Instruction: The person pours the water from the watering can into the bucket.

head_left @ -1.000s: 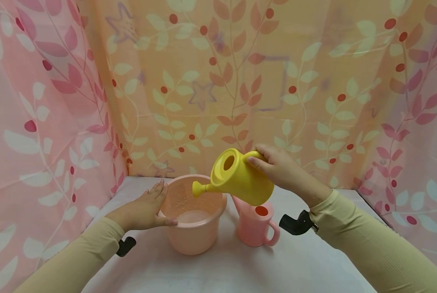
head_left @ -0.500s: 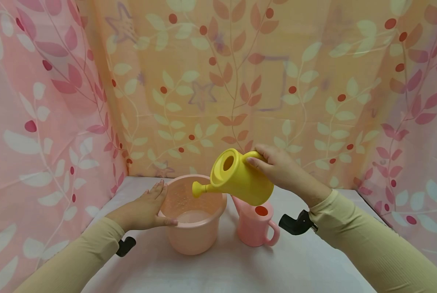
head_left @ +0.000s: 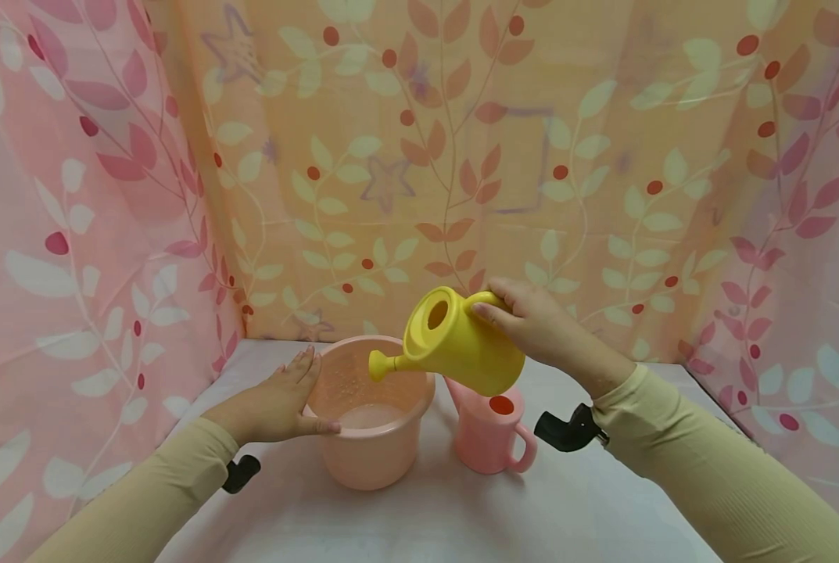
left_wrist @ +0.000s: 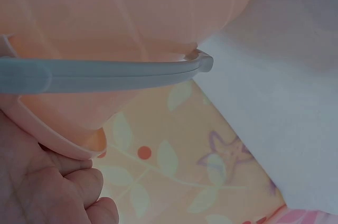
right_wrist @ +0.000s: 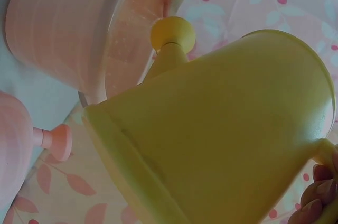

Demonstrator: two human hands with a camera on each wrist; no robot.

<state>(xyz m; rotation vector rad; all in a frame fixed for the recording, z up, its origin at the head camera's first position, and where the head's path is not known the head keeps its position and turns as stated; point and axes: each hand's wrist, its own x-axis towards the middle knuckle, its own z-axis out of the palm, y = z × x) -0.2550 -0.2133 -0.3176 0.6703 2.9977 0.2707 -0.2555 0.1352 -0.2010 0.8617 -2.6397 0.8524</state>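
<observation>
My right hand grips the handle of a yellow watering can, tilted so its round spout head points left over a pale peach bucket. Small bright specks show on the bucket's inner wall near the spout. At the bucket's left side my left hand rests on the rim, fingers extended and thumb across the front edge. The left wrist view shows the bucket's grey-blue handle hanging along the outside. Just right of the bucket stands an upright pink watering can, its top partly hidden behind the yellow one.
A white cloth covers the table. Floral curtains surround it, with a yellow-orange one at the back and pink ones at the sides. Black wrist mounts sit under both forearms.
Almost nothing moves. The yellow watering can's spout dips very slightly; both hands, the bucket and the pink can keep their places.
</observation>
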